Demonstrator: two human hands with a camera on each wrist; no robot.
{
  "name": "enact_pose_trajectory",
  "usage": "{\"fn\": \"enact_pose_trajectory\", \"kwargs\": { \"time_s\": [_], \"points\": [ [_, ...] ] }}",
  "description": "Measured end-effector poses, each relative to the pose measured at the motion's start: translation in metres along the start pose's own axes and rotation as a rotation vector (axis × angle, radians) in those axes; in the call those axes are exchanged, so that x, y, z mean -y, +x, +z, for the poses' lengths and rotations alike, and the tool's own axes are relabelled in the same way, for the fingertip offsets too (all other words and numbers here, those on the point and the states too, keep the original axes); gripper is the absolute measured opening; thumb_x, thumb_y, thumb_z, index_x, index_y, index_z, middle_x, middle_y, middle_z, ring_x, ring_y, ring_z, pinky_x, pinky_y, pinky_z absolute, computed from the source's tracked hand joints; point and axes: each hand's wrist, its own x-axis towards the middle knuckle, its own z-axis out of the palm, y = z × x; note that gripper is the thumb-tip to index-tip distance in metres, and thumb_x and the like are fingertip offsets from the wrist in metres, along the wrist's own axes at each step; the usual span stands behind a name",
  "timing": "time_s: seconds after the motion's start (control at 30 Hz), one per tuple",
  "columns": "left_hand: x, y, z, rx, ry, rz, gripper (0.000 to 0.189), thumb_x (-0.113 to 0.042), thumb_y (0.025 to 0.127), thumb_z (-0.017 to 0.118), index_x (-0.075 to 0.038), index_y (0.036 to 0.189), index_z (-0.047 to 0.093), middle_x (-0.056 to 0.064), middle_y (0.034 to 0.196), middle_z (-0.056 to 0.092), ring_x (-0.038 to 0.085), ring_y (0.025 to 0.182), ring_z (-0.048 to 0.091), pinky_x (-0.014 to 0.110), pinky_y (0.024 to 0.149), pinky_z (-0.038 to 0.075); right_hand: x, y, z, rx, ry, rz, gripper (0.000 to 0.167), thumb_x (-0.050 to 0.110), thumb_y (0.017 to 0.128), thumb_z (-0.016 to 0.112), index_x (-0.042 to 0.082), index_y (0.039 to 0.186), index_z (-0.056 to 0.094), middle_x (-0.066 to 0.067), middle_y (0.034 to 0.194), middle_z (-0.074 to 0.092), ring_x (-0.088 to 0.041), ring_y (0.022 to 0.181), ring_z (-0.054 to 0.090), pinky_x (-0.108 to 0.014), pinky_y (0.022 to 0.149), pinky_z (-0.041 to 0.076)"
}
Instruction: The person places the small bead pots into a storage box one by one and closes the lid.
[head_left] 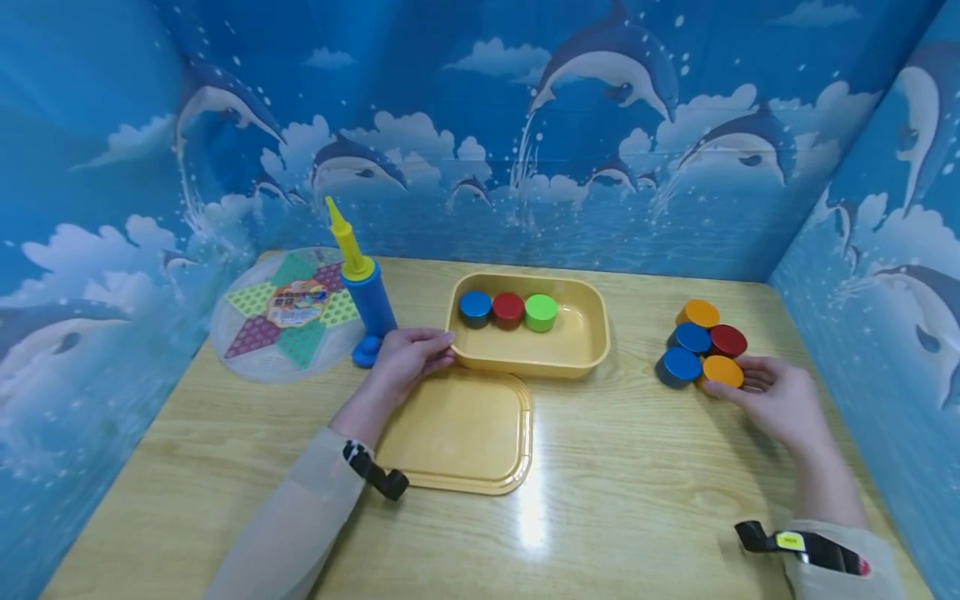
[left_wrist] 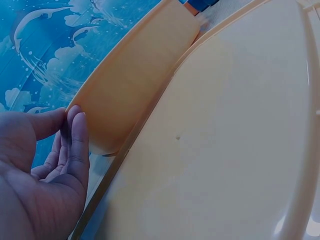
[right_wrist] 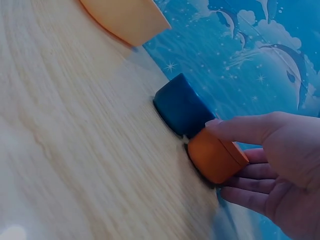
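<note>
Pale wood grain is spread over the counter [head_left: 615, 467], which is closed in at the back and sides by a blue backdrop [head_left: 450, 233] printed with dolphins and clouds. Light is reflected as a bright streak near the counter's middle. At the back left, a round patterned disc [head_left: 300, 350] is laid, with a blue-and-yellow pump [head_left: 371, 302] stood just beside it. In the middle a yellow box [head_left: 577, 333] is placed, holding a row of a blue piece [head_left: 476, 310], a red piece [head_left: 507, 311] and a green piece [head_left: 541, 313]; a yellow lid [head_left: 461, 429] is laid flat just in front. On the right, an orange cylinder [head_left: 722, 372] is grouped closely with two blue cylinders [head_left: 678, 368], a red cylinder [head_left: 728, 341] and a second orange cylinder [head_left: 698, 313].

Both arms are stretched forward in pale sleeves [head_left: 300, 508], and the hands are set well apart. By the left hand [head_left: 405, 358], the yellow box's rim is pinched at its left end between thumb and fingertips, and part of the yellow lid is hidden below the wrist. By the right hand [head_left: 783, 400], angled in from the group's right, the orange cylinder is gripped, thumb at the near side and fingers at the right; whether it is lifted cannot be told.
</note>
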Motion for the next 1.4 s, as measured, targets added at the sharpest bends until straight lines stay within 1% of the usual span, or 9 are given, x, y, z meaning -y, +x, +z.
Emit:
{"fn": "enact_pose_trajectory", "kwargs": {
  "time_s": [0.23, 0.4, 0.53, 0.63, 0.67, 0.8, 1.03, 1.1, 1.4],
  "points": [
    [0.0, 0.002, 0.0, 0.0, 0.002, 0.002, 0.026, -0.013, 0.101, 0.075, 0.001, 0.123, 0.074, 0.019, 0.113, 0.075, 0.024, 0.096, 0.076, 0.032, 0.086, 0.064, 0.006, -0.005, -0.013, 0.018, 0.004, -0.007, 0.087, 0.049, 0.093, 0.081, -0.008, 0.15, 0.048, -0.035, 0.141, 0.056, -0.052, 0.125, 0.056, -0.006, 0.068, 0.048],
    [-0.001, 0.001, -0.001, 0.005, -0.014, 0.004, 0.027, -0.011, 0.101, 0.075, 0.003, 0.123, 0.073, 0.02, 0.113, 0.074, 0.023, 0.094, 0.076, 0.032, 0.086, 0.064, 0.018, -0.003, -0.025, 0.049, 0.004, -0.09, 0.093, 0.046, 0.093, 0.082, -0.005, 0.158, 0.04, -0.035, 0.145, 0.052, -0.05, 0.126, 0.054, -0.004, 0.071, 0.049],
    [-0.001, 0.001, -0.001, -0.001, -0.005, -0.004, 0.027, -0.012, 0.101, 0.075, 0.002, 0.124, 0.073, 0.018, 0.112, 0.075, 0.023, 0.095, 0.076, 0.032, 0.086, 0.064, 0.029, -0.001, -0.031, 0.064, 0.006, -0.181, 0.081, 0.039, 0.095, 0.083, -0.001, 0.155, 0.047, -0.029, 0.144, 0.056, -0.015, 0.114, 0.063, -0.006, 0.074, 0.052],
    [-0.001, 0.0, -0.001, -0.002, -0.002, -0.003, 0.027, -0.012, 0.101, 0.075, 0.003, 0.124, 0.072, 0.018, 0.112, 0.075, 0.023, 0.094, 0.076, 0.032, 0.086, 0.064, 0.038, 0.003, -0.033, 0.092, 0.021, -0.256, 0.069, 0.031, 0.096, 0.082, 0.0, 0.151, 0.053, -0.024, 0.143, 0.058, 0.01, 0.104, 0.056, -0.008, 0.077, 0.055],
    [-0.001, 0.0, -0.001, -0.002, 0.0, -0.003, 0.028, -0.012, 0.101, 0.074, 0.003, 0.124, 0.072, 0.018, 0.112, 0.075, 0.023, 0.094, 0.076, 0.031, 0.086, 0.064, 0.041, 0.005, -0.033, 0.106, 0.024, -0.276, 0.067, 0.029, 0.097, 0.082, 0.0, 0.151, 0.054, -0.023, 0.143, 0.058, 0.011, 0.103, 0.056, -0.009, 0.078, 0.055],
    [-0.001, 0.0, -0.001, 0.003, 0.001, -0.006, 0.027, -0.013, 0.101, 0.075, 0.002, 0.124, 0.073, 0.018, 0.112, 0.075, 0.023, 0.095, 0.076, 0.032, 0.086, 0.064, 0.055, 0.013, -0.032, 0.162, 0.017, -0.312, 0.067, 0.026, 0.097, 0.081, -0.003, 0.15, 0.053, -0.026, 0.144, 0.057, 0.006, 0.105, 0.059, -0.008, 0.08, 0.054],
    [0.0, 0.0, -0.001, 0.011, 0.002, -0.011, 0.028, -0.013, 0.101, 0.075, 0.002, 0.124, 0.073, 0.018, 0.112, 0.074, 0.024, 0.096, 0.076, 0.032, 0.086, 0.064, 0.082, 0.024, -0.024, 0.19, 0.028, -0.341, 0.071, 0.027, 0.1, 0.079, -0.002, 0.156, 0.046, -0.025, 0.146, 0.056, -0.036, 0.122, 0.062, -0.006, 0.085, 0.051],
    [-0.001, 0.0, -0.001, 0.008, 0.005, -0.013, 0.028, -0.014, 0.101, 0.075, 0.001, 0.124, 0.073, 0.018, 0.113, 0.074, 0.024, 0.097, 0.076, 0.032, 0.086, 0.064, 0.089, 0.027, -0.021, 0.196, 0.041, -0.357, 0.071, 0.025, 0.099, 0.079, -0.002, 0.156, 0.045, -0.026, 0.145, 0.057, -0.042, 0.123, 0.061, -0.006, 0.085, 0.051],
    [-0.001, 0.0, 0.001, 0.004, 0.007, -0.021, 0.029, -0.016, 0.101, 0.076, 0.0, 0.125, 0.073, 0.018, 0.113, 0.074, 0.024, 0.097, 0.076, 0.031, 0.087, 0.064, 0.113, 0.041, -0.005, 0.252, 0.082, -0.357, 0.065, 0.02, 0.096, 0.083, 0.001, 0.151, 0.054, -0.019, 0.144, 0.059, -0.035, 0.12, 0.064, -0.011, 0.087, 0.054]
  ]
}}
